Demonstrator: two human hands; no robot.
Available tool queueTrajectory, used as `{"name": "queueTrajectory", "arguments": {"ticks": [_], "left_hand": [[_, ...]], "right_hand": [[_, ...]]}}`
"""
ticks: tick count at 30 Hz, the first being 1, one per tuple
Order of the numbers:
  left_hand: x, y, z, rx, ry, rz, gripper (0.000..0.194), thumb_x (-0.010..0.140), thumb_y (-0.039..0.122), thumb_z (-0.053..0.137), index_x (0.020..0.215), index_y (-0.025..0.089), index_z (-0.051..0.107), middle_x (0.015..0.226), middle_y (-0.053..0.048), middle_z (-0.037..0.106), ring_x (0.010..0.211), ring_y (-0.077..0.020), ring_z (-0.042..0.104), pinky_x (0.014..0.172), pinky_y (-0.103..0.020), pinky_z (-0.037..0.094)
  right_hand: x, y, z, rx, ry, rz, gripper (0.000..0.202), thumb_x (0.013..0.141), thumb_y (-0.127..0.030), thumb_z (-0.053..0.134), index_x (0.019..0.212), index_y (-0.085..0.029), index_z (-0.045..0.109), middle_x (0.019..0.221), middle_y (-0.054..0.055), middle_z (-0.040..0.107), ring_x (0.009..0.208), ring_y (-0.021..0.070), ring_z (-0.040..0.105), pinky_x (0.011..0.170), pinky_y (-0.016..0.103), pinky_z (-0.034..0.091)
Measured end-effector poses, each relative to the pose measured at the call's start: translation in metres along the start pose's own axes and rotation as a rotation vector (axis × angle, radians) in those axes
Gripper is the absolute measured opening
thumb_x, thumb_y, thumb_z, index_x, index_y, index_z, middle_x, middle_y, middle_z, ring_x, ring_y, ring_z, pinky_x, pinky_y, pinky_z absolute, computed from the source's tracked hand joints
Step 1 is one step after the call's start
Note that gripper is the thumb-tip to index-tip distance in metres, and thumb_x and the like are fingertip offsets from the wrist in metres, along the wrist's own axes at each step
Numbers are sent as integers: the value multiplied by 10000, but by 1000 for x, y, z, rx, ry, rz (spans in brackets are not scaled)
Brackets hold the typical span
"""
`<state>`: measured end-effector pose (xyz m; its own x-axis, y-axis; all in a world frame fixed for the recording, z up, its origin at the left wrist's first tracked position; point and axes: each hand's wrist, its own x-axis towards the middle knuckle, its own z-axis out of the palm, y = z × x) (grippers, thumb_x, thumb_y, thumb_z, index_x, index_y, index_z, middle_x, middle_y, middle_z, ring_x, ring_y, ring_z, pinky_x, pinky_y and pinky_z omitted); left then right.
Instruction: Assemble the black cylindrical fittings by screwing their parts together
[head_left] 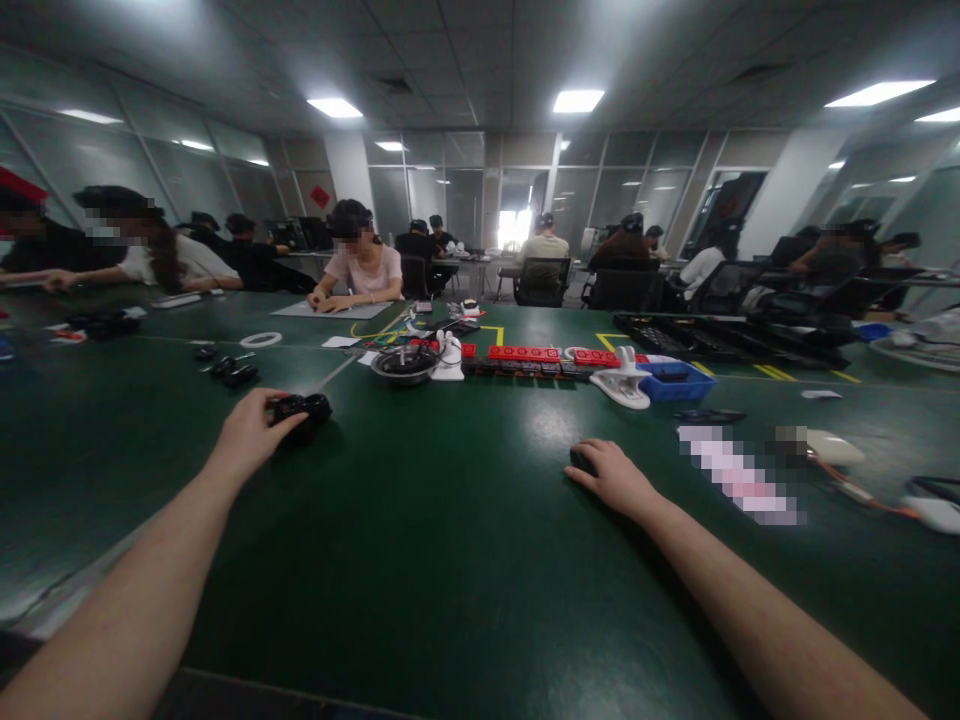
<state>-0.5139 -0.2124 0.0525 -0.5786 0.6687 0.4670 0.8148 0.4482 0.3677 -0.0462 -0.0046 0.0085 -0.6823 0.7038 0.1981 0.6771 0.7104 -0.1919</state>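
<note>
My left hand (251, 430) is closed on a glossy black rounded object (311, 407) at the left of the green table. Thumb and fingers grip its near end; its exact kind is not clear. My right hand (611, 472) lies right of the middle, its fingers curled over a small black object (581, 459) that looks like a computer mouse. Most of that object is hidden under the palm and fingers. Similar black objects (234, 370) lie beyond my left hand, near a white ring (260, 340).
Across the green table (420, 560) stand a metal bowl (403, 376), a row of red blocks (525, 353), a white clamp-like stand (624, 385) and a blue bin (679, 383). Black trays (727, 340) lie back right. A person (364, 255) sits opposite; others work beyond.
</note>
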Motion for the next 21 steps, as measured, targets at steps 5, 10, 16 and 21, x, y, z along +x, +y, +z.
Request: {"name": "queueTrajectory", "arguments": {"ticks": [5, 10, 16, 21], "left_hand": [[0, -3, 5, 101, -65, 85, 484, 709, 410, 526, 1115, 166, 425, 1021, -74, 540, 941, -225, 499, 788, -342, 421], [3, -10, 10, 304, -56, 204, 455, 771, 381, 426, 1166, 157, 449, 1106, -103, 534, 1012, -252, 473, 848, -372, 363], [0, -3, 11, 362, -192, 190, 438, 777, 370, 411, 1141, 138, 486, 1156, -113, 517, 1062, -243, 455, 902, -398, 316], [-2, 5, 9, 436, -241, 182, 446, 779, 331, 422, 1178, 131, 443, 1194, -130, 489, 1119, -247, 411, 970, -484, 186]], "right_hand": [[1, 0, 2, -15, 10, 1, 419, 771, -472, 434, 1041, -173, 548, 1075, 110, 530, 989, 242, 463, 846, 352, 379], [0, 0, 3, -29, 20, -4, 405, 777, -462, 427, 1037, -175, 546, 1072, 106, 530, 976, 236, 470, 843, 347, 383], [1, 1, 4, -32, 17, 0, 403, 773, -459, 435, 1032, -171, 547, 1072, 105, 532, 981, 236, 467, 847, 344, 379], [1, 1, 3, -24, 11, 2, 404, 774, -459, 434, 1034, -172, 547, 1062, 107, 535, 987, 234, 467, 841, 340, 379]]}}
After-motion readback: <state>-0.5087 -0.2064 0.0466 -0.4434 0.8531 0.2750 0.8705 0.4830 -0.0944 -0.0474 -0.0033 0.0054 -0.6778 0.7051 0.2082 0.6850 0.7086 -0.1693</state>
